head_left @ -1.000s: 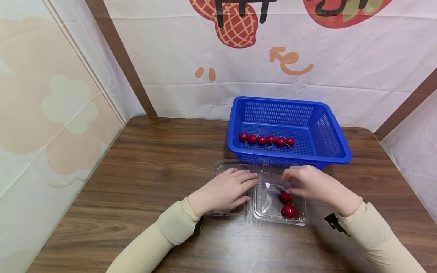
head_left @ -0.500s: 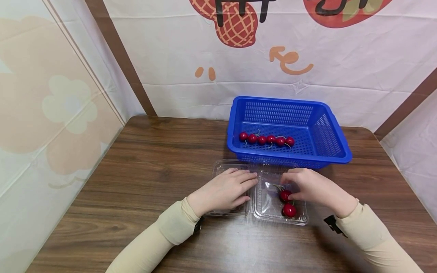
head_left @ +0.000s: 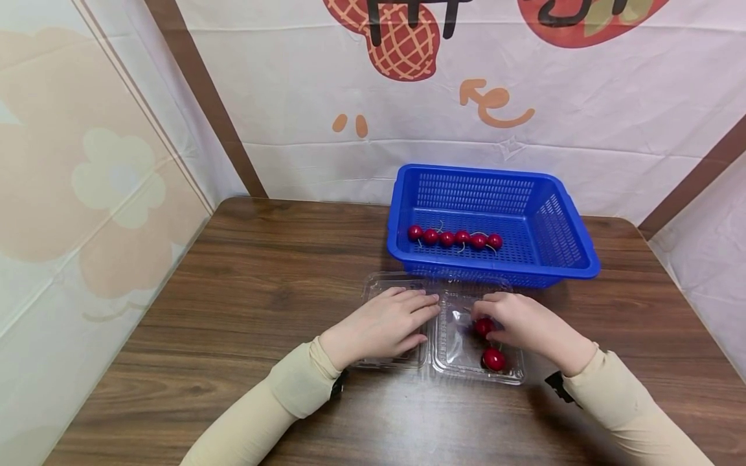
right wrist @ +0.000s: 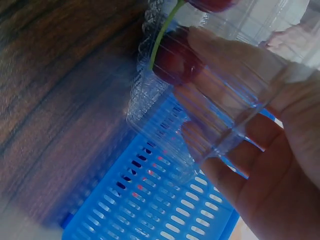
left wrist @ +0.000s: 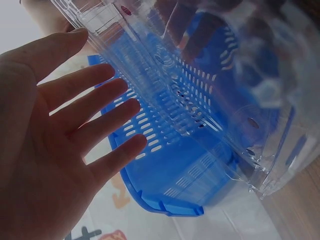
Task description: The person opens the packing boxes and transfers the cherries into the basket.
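A clear plastic clamshell box (head_left: 457, 369) lies unfolded on the table. Over its left half my left hand (head_left: 384, 323) rests with straight, spread fingers; the left wrist view shows that hand (left wrist: 65, 115) beside the clear wall. My right hand (head_left: 521, 323) reaches into the right half and pinches a red cherry (head_left: 483, 326) between thumb and fingertips. Through the plastic, the right wrist view shows this pinched cherry (right wrist: 175, 57). Just nearer to me in the same half lies a second cherry (head_left: 493, 359). The right hand's fingers partly cover the pinched cherry.
Behind the box stands a blue perforated basket (head_left: 495, 265), close against its far edge. Several cherries (head_left: 447, 239) form a row inside it. The wooden table (head_left: 262, 272) meets a printed cloth wall (head_left: 303, 168) at the back.
My right hand has shifted slightly left and toward the far side within the box, and the pinched cherry has moved with it. The left hand stays in place.
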`<state>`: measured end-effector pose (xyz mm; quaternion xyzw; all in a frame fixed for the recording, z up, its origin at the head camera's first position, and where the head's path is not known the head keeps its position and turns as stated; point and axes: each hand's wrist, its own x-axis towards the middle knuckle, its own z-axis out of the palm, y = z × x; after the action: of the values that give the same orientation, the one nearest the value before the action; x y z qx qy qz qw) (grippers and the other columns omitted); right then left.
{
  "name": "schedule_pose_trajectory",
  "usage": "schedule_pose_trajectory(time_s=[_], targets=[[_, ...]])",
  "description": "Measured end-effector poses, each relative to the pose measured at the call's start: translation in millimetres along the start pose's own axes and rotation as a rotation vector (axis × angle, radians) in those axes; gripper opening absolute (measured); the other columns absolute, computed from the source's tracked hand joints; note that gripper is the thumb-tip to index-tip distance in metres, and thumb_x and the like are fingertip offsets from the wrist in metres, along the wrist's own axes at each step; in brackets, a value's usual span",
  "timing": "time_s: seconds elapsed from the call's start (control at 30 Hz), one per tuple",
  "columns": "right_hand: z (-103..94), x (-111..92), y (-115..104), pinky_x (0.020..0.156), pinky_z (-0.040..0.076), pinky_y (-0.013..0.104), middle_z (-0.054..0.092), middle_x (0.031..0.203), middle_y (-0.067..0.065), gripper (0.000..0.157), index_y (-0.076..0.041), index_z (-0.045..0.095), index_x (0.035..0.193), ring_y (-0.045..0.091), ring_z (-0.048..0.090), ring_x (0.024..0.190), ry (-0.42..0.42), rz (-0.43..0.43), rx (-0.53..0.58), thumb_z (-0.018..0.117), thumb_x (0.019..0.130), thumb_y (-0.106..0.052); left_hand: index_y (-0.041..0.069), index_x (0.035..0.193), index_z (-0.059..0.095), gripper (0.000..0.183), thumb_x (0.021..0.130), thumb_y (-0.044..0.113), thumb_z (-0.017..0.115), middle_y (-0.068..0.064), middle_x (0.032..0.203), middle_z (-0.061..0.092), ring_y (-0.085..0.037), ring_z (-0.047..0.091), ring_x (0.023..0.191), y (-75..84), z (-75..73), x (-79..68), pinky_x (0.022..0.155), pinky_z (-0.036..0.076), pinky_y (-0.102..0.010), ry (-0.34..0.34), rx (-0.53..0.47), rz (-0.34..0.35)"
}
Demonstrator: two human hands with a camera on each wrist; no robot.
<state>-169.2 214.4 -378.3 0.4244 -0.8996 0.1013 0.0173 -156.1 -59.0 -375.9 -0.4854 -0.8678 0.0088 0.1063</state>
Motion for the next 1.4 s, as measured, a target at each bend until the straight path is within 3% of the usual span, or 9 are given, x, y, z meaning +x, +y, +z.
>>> schedule_pose_trajectory(time_s=[0.47, 1.4], targets=[[4.1, 3, 5, 0.070, 0.055, 0.030, 0.067, 0.085, -0.001, 0.028, -0.011, 0.071, 0.090, 0.014, 0.066, 0.077, 0.009, -0.053, 0.029, 0.084, 0.065, -0.005, 0.011, 0.135, 0.053, 0.051, 0.092, 0.039, 0.056, -0.003, 0.140, 0.052, -0.021, 0.049, 0.129, 0.3, -2.3, 0.5, 0.107, 0.039, -0.038, -0.014, -0.005, -0.004], [10.7, 6, 11, 0.071, 0.055, 0.030, 0.068, 0.087, 0.001, 0.026, -0.007, 0.071, 0.091, 0.015, 0.066, 0.081, 0.032, -0.077, 0.073, 0.082, 0.068, -0.004, 0.011, 0.135, 0.053, 0.051, 0.093, 0.039, 0.055, -0.002, 0.141, 0.051, -0.022, 0.048, 0.130, 1.6, -2.6, -0.6, 0.108, 0.038, -0.037, -0.021, -0.029, 0.007]])
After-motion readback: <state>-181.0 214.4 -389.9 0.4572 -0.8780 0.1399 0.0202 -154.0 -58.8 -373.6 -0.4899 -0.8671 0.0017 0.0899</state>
